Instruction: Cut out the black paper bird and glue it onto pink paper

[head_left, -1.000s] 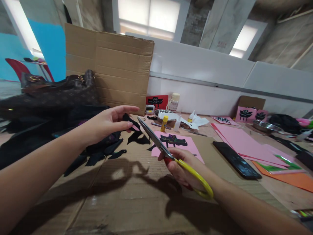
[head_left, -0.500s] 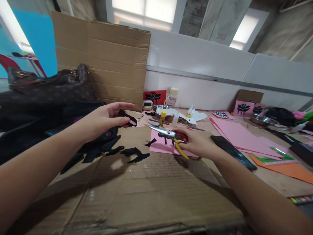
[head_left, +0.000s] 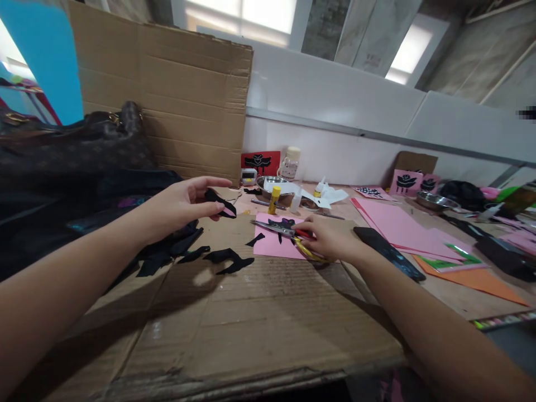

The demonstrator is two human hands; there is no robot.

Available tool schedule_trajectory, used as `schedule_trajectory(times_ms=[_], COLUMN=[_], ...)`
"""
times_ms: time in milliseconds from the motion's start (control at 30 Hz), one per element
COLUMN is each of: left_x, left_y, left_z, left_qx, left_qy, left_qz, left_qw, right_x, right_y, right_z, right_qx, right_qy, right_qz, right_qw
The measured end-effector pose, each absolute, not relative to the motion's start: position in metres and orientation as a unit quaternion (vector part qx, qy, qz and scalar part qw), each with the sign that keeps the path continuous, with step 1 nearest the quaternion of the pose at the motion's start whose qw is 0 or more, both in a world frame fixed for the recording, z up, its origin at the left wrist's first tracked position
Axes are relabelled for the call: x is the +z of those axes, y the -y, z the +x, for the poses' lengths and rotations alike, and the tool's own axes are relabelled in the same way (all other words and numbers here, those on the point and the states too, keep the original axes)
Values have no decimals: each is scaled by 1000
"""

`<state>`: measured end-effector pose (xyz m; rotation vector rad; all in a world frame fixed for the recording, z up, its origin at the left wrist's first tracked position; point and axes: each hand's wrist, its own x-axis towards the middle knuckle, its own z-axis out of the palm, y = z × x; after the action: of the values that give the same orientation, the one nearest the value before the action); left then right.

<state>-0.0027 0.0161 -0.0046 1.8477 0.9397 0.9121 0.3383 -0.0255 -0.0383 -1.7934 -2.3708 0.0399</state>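
Note:
My left hand (head_left: 188,205) pinches a small black cut-out (head_left: 226,209) between thumb and fingers, raised above the cardboard. My right hand (head_left: 329,237) is closed on the scissors (head_left: 274,226), which have one red and one yellow handle. Their blades are together, pointing left, low over a pink card (head_left: 272,245). Black cut shapes lie on that card, partly hidden by the scissors and my right hand. Nearby on the cardboard sheet (head_left: 234,324) is a curved black scrap (head_left: 234,262), with more black scraps to its left.
A yellow glue stick (head_left: 274,200) stands behind the pink card, beside a white glue bottle (head_left: 296,200) and a metal bowl (head_left: 262,181). To the right lie a black phone (head_left: 387,252) and pink sheets (head_left: 402,229). At left sits a brown handbag (head_left: 75,151).
My right hand has lowered the scissors toward the pink card, and their blades have come together. My left hand still holds the black cut-out. The view has shifted slightly.

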Motion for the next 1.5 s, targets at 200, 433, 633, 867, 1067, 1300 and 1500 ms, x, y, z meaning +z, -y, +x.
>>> schedule_trajectory(times_ms=[200,433,633,867,1067,1300,1500], left_x=[-6,-7,-6,-7,-10,-9,-15], left_y=[-15,-16,-18,-15,-17,-19,-23], left_z=[-2,-3,-5,-2,-4,-7,-10], left_qx=[369,358,364,374,376,384,377], left_qy=[-386,-392,-395,-366,-360,-358,-348], left_qz=[731,736,737,738,744,742,763], left_qw=[424,419,409,426,418,417,394], right_x=[-44,-77,-34,30,-27,-64,-35], right_y=[12,-21,22,78,49,17,57], right_z=[283,248,278,305,244,213,258], right_qx=[62,123,214,436,197,200,300], right_qy=[864,870,876,850,878,872,886], right_qz=[-484,-450,-414,-287,-430,-427,-337], right_qw=[125,158,125,-75,78,129,109])
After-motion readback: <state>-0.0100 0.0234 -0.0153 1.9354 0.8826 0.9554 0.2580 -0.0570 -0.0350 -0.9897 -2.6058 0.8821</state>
